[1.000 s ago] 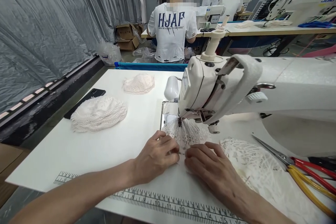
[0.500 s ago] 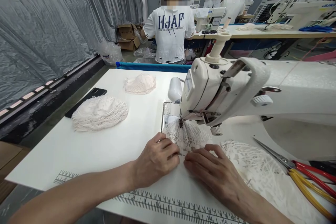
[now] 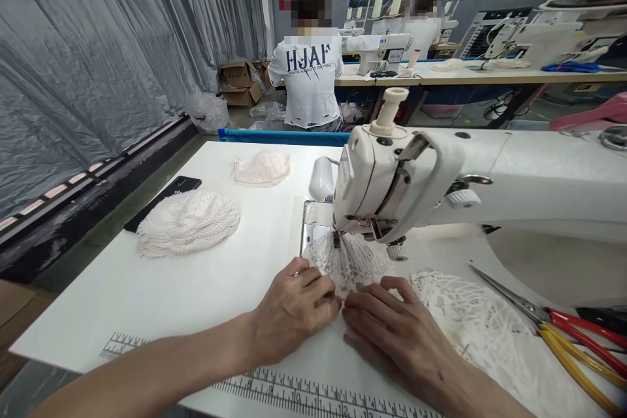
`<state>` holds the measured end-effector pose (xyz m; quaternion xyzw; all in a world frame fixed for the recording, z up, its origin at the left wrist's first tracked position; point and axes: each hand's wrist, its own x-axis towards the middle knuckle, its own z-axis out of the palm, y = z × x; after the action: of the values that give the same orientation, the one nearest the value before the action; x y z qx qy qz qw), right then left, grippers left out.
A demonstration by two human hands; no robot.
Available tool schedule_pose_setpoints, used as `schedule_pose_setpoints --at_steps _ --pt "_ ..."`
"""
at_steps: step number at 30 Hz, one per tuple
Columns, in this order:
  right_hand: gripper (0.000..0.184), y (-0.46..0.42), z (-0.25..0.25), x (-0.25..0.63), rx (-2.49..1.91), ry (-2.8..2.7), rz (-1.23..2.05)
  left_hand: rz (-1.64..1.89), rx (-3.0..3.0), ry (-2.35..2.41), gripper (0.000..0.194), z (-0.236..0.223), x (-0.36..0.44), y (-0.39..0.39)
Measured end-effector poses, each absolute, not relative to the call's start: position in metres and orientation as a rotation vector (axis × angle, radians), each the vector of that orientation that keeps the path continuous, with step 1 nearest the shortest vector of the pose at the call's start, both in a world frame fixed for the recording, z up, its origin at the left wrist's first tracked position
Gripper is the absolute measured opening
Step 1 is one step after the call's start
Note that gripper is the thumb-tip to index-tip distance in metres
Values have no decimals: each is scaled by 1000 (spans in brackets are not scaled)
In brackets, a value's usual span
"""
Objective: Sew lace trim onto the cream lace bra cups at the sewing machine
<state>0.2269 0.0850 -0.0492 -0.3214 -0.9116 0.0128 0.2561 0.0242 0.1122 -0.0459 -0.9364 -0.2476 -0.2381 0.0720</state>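
White lace fabric fans out under the presser foot of the white sewing machine, gathered toward the needle. My left hand is closed on its near left edge, fingers curled and thumb hidden. Close beside it, my right hand pinches the near edge with bent fingers; the fingertips are partly out of sight. The two hands almost touch. Right of my right hand lies a heap of white lace, with scissors with red handles and a yellow-handled tool resting over it.
A stack of lace pieces partly covers a black phone on the left of the white table. One pale lace piece lies farther back. A printed ruler runs along the front. Co-workers sit beyond, one in a white shirt.
The head view has tilted slightly upward and shifted, so the machine appears lower and a little left. My hands have drawn closer together at the lace edge, which stays under the foot.
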Motion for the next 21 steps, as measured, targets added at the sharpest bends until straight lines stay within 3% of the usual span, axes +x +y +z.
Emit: schedule_pose_setpoints --at_steps 6,16,21 --pt "31 93 -39 230 -911 -2473 97 -717 -2800 -800 12 -51 27 116" --pt "64 122 -46 240 -1033 -2549 -229 -638 -2747 -821 10 -52 34 137" --pt "62 138 -49 242 -1094 -2563 -325 -633 -2725 -835 12 -55 36 151"
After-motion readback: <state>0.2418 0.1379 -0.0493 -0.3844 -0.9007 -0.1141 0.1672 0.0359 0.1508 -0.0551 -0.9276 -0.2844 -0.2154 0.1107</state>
